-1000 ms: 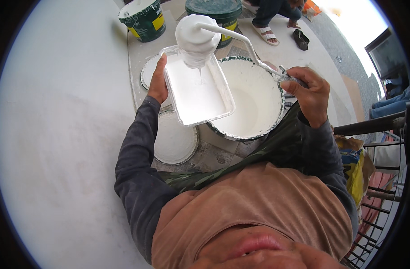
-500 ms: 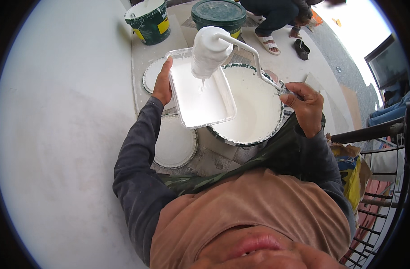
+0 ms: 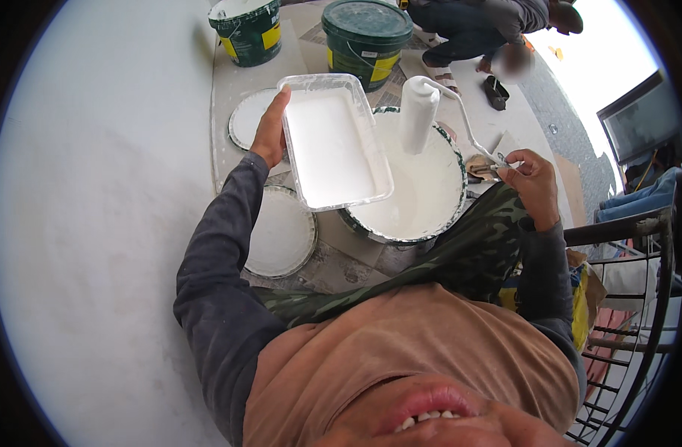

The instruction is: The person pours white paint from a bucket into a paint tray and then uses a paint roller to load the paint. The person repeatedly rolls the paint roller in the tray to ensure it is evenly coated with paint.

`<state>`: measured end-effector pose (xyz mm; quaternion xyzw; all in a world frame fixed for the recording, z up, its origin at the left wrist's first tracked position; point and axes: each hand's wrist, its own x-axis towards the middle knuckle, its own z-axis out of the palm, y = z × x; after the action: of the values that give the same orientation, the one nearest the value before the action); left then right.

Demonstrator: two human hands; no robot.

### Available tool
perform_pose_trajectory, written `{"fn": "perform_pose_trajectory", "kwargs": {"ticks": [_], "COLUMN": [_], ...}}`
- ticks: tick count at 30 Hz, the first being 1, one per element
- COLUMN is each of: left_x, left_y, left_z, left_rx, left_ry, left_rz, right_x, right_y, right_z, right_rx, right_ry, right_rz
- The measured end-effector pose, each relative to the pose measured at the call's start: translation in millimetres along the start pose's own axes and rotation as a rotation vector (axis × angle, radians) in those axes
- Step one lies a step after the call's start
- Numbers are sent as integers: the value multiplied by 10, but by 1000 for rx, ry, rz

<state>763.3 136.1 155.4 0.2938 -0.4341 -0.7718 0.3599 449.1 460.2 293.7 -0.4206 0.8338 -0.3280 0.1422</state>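
My left hand (image 3: 272, 132) grips the left side of a clear plastic tray (image 3: 379, 195) with white paint (image 3: 332, 145) in it. The tray is held up, partly over the near-left rim of a large open bucket (image 3: 449, 216) of white paint. Closed around the handle end of a paint roller (image 3: 418, 115) is my right hand (image 3: 533, 185). The roller's sleeve is coated white and hangs above the bucket, to the right of the tray and apart from it. Its bent wire frame runs right to my fingers.
Two round white lids (image 3: 281, 235) (image 3: 253, 119) lie on the floor left of the bucket. Behind stand an open green bucket (image 3: 245, 33) and a lidded green bucket (image 3: 367, 43). A person (image 3: 468, 30) crouches at the back right. A white wall (image 3: 102, 223) rises on my left; metal railings (image 3: 624, 313) stand right.
The roller has moved right, from above the tray to above the bucket, and my right hand went right and slightly down with it. The tray stays nearly in place.
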Motion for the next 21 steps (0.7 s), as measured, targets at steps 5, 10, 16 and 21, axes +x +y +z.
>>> {"fn": "perform_pose_trajectory", "kwargs": {"ticks": [5, 10, 16, 21], "left_x": [9, 43, 52, 40], "left_y": [-7, -16, -27, -12], "left_z": [-6, -53, -30, -44], "left_rx": [14, -14, 50, 55], "left_ry": [16, -24, -3, -17], "left_rz": [-4, -44, -24, -21], "right_x": [528, 1107, 1410, 1449], "right_y": [63, 36, 111, 176], "right_z": [464, 1185, 2072, 2233], "right_rx": [-392, -744, -954, -1234], "right_ry": [-212, -585, -964, -911], "right_rz": [-11, -186, -273, -682]}}
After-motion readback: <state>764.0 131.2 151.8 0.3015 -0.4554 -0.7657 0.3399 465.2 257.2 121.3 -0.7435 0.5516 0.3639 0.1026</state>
